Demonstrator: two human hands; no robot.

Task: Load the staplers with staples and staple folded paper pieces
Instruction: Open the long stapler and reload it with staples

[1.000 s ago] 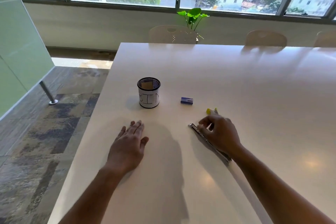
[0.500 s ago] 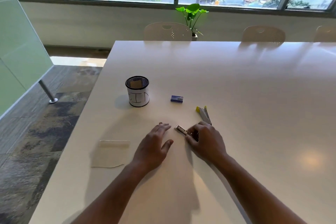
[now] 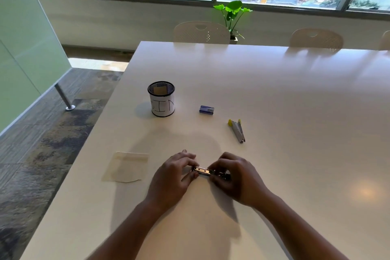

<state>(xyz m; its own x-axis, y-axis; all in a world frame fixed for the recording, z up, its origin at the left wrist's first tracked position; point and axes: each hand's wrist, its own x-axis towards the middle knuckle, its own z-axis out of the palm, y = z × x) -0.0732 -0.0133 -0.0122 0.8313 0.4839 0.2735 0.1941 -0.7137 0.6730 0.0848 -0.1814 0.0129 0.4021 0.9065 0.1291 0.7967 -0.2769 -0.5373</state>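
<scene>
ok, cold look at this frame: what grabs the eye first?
Both hands meet at the near middle of the white table: the left hand and right hand hold a metal stapler between them. Beyond them lie a yellow-ended stapler, a small blue staple box and a mesh cup with a paper wrap. A folded paper piece lies left of the hands.

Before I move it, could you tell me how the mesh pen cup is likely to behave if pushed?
The mesh pen cup looks light, with only a slip of card showing inside, so it should slide easily on the glossy table. Being upright and round, it may tip, then roll.
</scene>
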